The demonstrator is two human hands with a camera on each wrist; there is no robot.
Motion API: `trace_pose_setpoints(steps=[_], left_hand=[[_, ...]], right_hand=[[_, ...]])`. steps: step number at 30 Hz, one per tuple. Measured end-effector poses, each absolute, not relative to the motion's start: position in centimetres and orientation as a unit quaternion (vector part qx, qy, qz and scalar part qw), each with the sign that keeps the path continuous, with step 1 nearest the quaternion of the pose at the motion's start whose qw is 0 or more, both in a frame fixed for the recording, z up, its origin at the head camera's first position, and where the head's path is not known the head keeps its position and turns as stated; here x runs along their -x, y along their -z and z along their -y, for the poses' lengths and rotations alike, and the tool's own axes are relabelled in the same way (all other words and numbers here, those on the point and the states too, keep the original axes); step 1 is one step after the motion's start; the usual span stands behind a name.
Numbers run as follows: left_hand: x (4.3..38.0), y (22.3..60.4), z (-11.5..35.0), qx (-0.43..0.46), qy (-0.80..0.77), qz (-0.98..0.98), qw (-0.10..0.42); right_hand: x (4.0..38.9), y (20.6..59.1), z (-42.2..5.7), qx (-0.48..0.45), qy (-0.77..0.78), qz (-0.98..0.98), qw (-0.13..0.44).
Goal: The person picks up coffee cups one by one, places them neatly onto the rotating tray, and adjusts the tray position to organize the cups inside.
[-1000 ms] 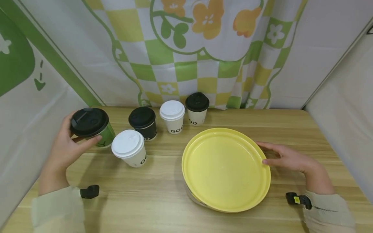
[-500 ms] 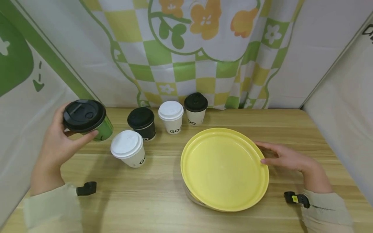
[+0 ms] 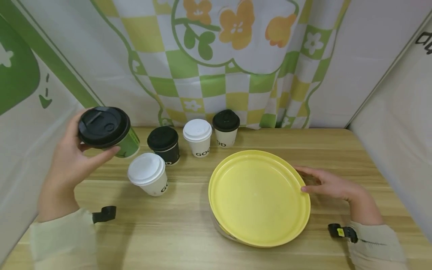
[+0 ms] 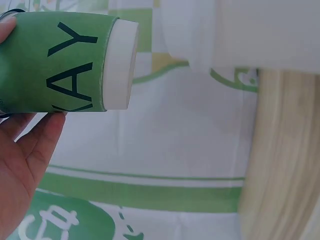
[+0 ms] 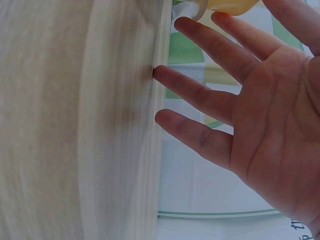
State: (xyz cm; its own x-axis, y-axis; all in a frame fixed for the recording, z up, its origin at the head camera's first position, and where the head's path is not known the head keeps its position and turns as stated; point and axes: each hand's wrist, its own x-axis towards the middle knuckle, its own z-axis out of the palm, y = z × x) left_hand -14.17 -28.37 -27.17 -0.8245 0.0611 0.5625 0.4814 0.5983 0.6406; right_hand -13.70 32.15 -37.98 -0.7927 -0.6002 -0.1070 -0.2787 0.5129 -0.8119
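My left hand [image 3: 69, 157] grips a green paper cup [image 3: 129, 144] with a black lid [image 3: 102, 127], held up off the table at the left. In the left wrist view dark letters run along the green sleeve [image 4: 70, 62], and the white bottom end of the cup shows. At the right, my right hand [image 3: 332, 184] touches the rim of a round container with a yellow lid [image 3: 258, 198]. Its fingers are spread and mostly straight in the right wrist view, fingertips near the wooden table [image 5: 115, 125]. Just right of the green cup stands a white cup with a white lid [image 3: 148, 174].
Behind it are a black cup [image 3: 164, 144], another white-lidded cup [image 3: 198, 138] and a white cup with a black lid [image 3: 226, 127], near the back edge. A checked floral curtain [image 3: 216, 84] hangs behind the table. Fabric walls [image 3: 401, 123] close both sides.
My left hand has lifted the green cup off the table and raised it higher. The right hand stays at the yellow lid's rim, and the other cups stay put.
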Motion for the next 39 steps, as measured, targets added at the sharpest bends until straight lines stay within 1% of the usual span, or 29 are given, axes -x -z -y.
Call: trace_pose_setpoints(steps=[9,16,23,25,30,39], left_hand=[[14.2,25.9,25.6,0.21,0.408,0.851,0.256],[14.5,25.5,23.2,0.28,0.427,0.824,0.246],[14.6,25.8,20.5,0.341,0.457,0.795,0.209],[14.6,26.1,19.6,0.353,0.457,0.79,0.205],[14.4,26.8,17.4,0.367,0.465,0.784,0.186],[14.1,28.1,14.0,0.402,0.505,0.754,0.123]], right_hand=[[13.6,38.0,-32.1,0.258,0.43,-0.842,0.197],[13.7,38.0,-32.2,0.253,0.431,-0.842,0.204],[13.7,37.9,-32.2,0.248,0.419,-0.85,0.199],[13.7,37.9,-32.1,0.249,0.419,-0.85,0.2],[13.7,37.9,-32.2,0.248,0.414,-0.853,0.201],[13.7,38.1,-32.2,0.242,0.397,-0.864,0.195]])
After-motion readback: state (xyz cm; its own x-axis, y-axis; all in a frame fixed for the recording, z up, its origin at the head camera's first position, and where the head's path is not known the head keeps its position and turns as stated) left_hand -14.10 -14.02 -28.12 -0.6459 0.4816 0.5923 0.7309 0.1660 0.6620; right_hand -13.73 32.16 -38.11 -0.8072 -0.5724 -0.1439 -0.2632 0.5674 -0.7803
